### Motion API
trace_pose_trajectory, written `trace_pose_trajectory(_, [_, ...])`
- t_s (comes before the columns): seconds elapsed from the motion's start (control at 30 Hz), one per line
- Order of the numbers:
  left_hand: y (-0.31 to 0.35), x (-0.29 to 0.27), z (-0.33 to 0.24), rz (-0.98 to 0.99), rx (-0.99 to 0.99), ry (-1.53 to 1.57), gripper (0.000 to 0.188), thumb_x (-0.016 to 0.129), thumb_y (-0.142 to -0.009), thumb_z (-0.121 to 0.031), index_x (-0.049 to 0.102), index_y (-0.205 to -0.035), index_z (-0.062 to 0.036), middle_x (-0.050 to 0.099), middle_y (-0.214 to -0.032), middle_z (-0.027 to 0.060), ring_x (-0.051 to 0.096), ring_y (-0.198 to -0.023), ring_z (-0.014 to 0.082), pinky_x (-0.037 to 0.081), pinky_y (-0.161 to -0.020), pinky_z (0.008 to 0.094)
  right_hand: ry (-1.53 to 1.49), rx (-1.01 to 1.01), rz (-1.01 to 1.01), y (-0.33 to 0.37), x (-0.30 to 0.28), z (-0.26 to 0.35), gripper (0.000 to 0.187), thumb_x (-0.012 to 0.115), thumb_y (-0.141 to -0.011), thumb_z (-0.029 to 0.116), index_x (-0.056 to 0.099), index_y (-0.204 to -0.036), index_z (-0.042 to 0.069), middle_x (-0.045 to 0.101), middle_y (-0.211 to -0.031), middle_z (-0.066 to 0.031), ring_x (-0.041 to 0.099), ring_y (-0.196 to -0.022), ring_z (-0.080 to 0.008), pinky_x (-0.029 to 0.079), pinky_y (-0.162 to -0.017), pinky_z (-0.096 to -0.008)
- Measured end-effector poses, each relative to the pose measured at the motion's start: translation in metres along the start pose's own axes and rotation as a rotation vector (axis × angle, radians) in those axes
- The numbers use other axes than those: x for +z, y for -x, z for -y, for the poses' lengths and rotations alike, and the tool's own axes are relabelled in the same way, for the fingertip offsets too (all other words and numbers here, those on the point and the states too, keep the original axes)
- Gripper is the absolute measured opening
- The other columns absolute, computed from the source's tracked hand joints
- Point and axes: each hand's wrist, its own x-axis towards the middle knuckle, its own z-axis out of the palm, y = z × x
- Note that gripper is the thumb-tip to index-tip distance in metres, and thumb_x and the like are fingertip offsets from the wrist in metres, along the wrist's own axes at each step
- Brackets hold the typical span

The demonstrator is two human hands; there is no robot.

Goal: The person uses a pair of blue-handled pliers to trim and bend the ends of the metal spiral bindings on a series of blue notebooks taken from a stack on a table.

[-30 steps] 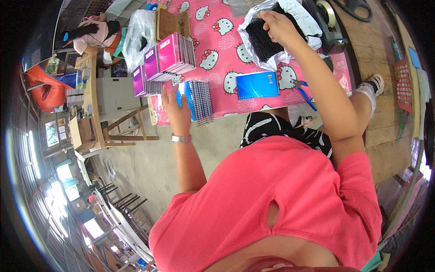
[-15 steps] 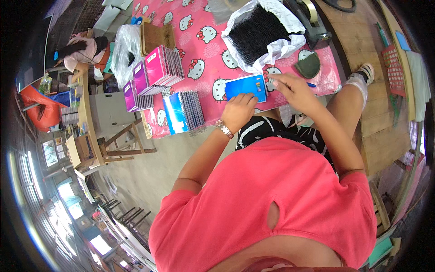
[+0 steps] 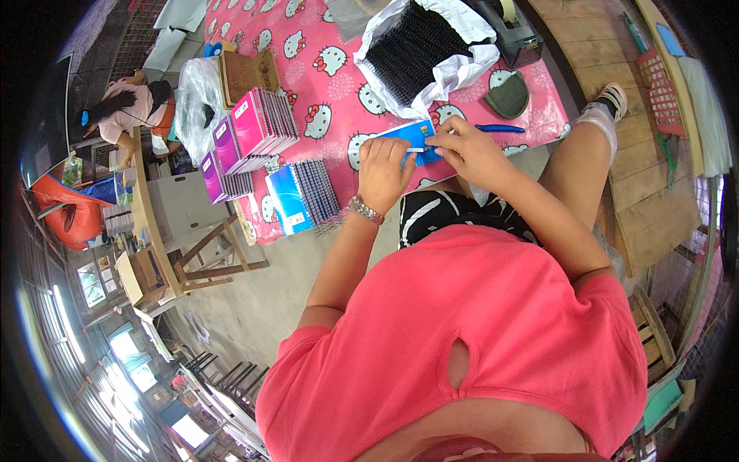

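Lying on the pink, cartoon-printed surface (image 3: pixel 323 92), close to the person's edge, a blue notebook (image 3: pixel 414 132) marks the clock's centre. Both hands touch it. At 8 o'clock the left hand (image 3: pixel 382 164) rests over its lower left part, fingers bent, a metal watch at the wrist. At 3 o'clock the right hand (image 3: pixel 471 152) has thumb and fingers drawn together by its right side; whether either has a firm grip, I cannot tell. A small white strip (image 3: pixel 416 149) shows between them. Black coils (image 3: pixel 416 54) in white wrapping (image 3: pixel 479 63) sit at 12, a dark green rounded piece (image 3: pixel 506 95) at 2, and a blue-handled tool (image 3: pixel 502 128) at 3, beyond the right fingertips. Stacked blue notebooks (image 3: pixel 286 202) stand at 8, pink and purple ones (image 3: pixel 254 123) at 9.
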Motion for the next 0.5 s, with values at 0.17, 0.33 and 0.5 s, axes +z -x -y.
trace_pose_trajectory(0.17, [-0.002,0.002,0.000,-0.003,0.030,0.018,0.020,0.069,-0.080,-0.016,0.062,-0.097,-0.0080,0.063,-0.093,0.0071,0.058,-0.092,0.0263,0.039,-0.089,0.0428,-0.039,0.027,0.187,-0.003,-0.008,-0.007,0.019,0.059,-0.089,0.008,0.069,-0.106,0.008,0.057,-0.092,-0.0124,0.061,-0.086,-0.0270,0.050,-0.072,-0.0370])
trace_pose_trajectory(0.33, [-0.007,0.006,-0.010,0.022,0.040,0.063,0.021,0.069,-0.080,-0.015,0.061,-0.099,-0.0074,0.063,-0.095,0.0092,0.058,-0.094,0.0282,0.039,-0.089,0.0443,-0.445,0.595,0.387,-0.013,-0.030,0.018,0.031,0.057,-0.091,0.009,0.059,-0.121,0.006,0.060,-0.089,-0.0152,0.062,-0.084,-0.0251,0.050,-0.075,-0.0378])
trace_pose_trajectory(0.5, [-0.012,0.016,-0.021,-0.048,0.110,0.088,0.028,0.070,-0.078,-0.014,0.058,-0.102,-0.0080,0.062,-0.098,0.0096,0.058,-0.096,0.0293,0.039,-0.093,0.0460,-0.087,0.001,0.068,0.004,-0.021,0.006,0.039,0.063,-0.086,0.010,0.051,-0.122,0.003,0.061,-0.093,-0.0165,0.064,-0.085,-0.0317,0.051,-0.073,-0.0432])
